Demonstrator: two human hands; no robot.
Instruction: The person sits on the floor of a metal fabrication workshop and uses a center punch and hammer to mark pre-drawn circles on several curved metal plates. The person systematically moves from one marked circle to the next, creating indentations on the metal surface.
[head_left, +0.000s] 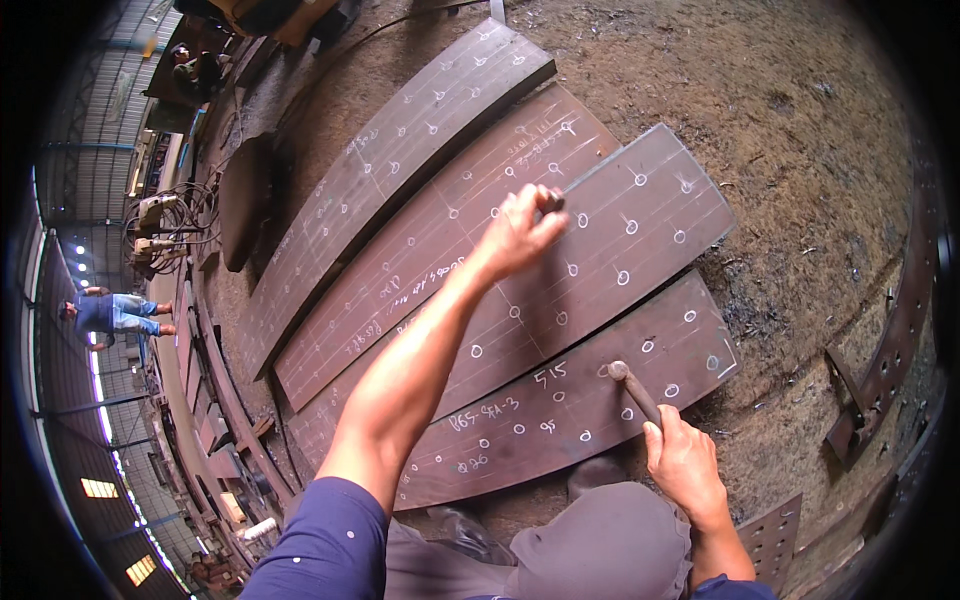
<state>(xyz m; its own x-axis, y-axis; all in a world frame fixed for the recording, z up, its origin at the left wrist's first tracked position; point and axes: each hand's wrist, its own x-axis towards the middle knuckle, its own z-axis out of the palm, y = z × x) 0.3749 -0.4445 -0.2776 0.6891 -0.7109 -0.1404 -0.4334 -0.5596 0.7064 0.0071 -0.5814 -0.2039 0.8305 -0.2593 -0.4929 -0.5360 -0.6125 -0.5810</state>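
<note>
My left hand [522,232] is closed around a short dark metal piece [553,203], held over the third of several brown steel plates; its fingers hide most of the piece. My right hand [688,468] grips a hammer [640,398] by its handle. The hammer's head is over the nearest plate [500,455], close to a chalk circle. That plate and the wider plate [640,240] beyond it carry chalk circles, lines and handwriting. Farther off lie a reddish-brown plate [440,225] and a thick grey-brown plate [400,130], marked likewise.
Brown dirt ground [810,190] surrounds the plates. A perforated steel strip [885,350] curves along the right, with another holed plate [775,540] near my right forearm. Machinery with cables [155,225] and a person in blue [115,312] are at the left.
</note>
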